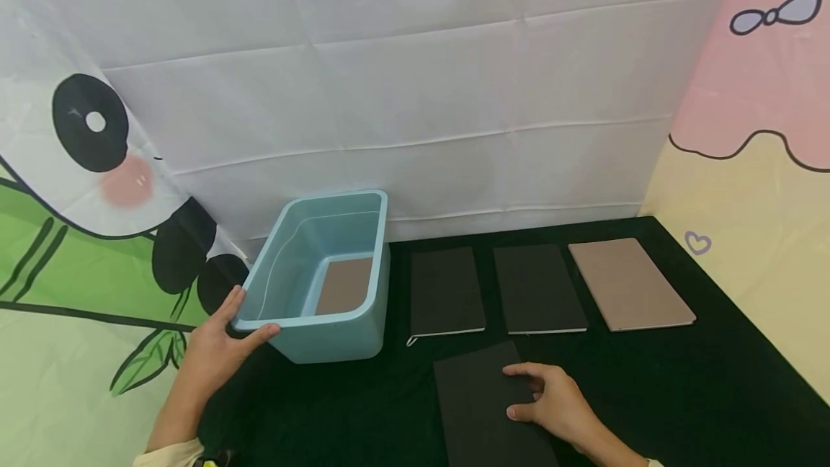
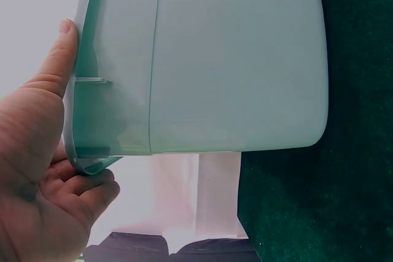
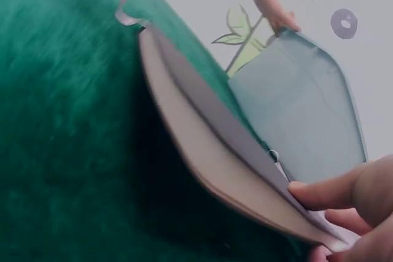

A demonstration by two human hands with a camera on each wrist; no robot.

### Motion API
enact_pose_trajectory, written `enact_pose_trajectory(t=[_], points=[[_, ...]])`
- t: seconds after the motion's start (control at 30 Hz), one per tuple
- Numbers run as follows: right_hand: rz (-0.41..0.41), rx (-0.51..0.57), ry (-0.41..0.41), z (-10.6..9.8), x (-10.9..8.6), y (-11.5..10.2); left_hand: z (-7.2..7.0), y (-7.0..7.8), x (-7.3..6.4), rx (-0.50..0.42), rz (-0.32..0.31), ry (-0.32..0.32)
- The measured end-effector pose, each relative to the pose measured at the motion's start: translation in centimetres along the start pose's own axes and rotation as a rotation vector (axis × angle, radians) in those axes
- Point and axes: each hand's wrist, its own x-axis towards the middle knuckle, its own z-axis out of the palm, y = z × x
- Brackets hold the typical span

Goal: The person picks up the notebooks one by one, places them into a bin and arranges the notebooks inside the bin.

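Note:
My left hand grips the near left corner of a light blue plastic bin, thumb along the front of the rim. In the left wrist view the fingers curl round the rim's edge. A brown notebook lies inside the bin. My right hand pinches the right edge of a black notebook at the front of the table. The right wrist view shows that notebook tilted over the green cloth, page edges towards the camera, thumb on its cover. A ribbon trails from its far corner.
Right of the bin, a black notebook, another black notebook and a pinkish-tan notebook lie in a row on the dark green cloth. Behind them hangs a white fabric backdrop; printed cartoon sheets flank both sides.

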Motion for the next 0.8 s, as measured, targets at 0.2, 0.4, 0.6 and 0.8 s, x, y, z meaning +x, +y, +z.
enact_pose_trajectory(t=[0.2, 0.4, 0.6, 0.8], points=[[0.008, 0.148, -0.112, -1.1, -0.2, 0.2, 0.0, 0.1, -0.1, -0.008, -0.006, 0.001], [0.028, 0.488, -0.312, -1.4, -0.2, 0.2, 0.0, 0.0, -0.1, -0.002, -0.015, -0.003], [0.01, 0.611, -0.406, -1.8, -0.3, 0.1, -0.2, 0.1, -0.1, -0.002, -0.009, -0.001], [-0.015, 0.589, -0.419, -2.1, 0.0, -0.4, -0.2, 0.2, -0.2, -0.007, -0.028, -0.017]])
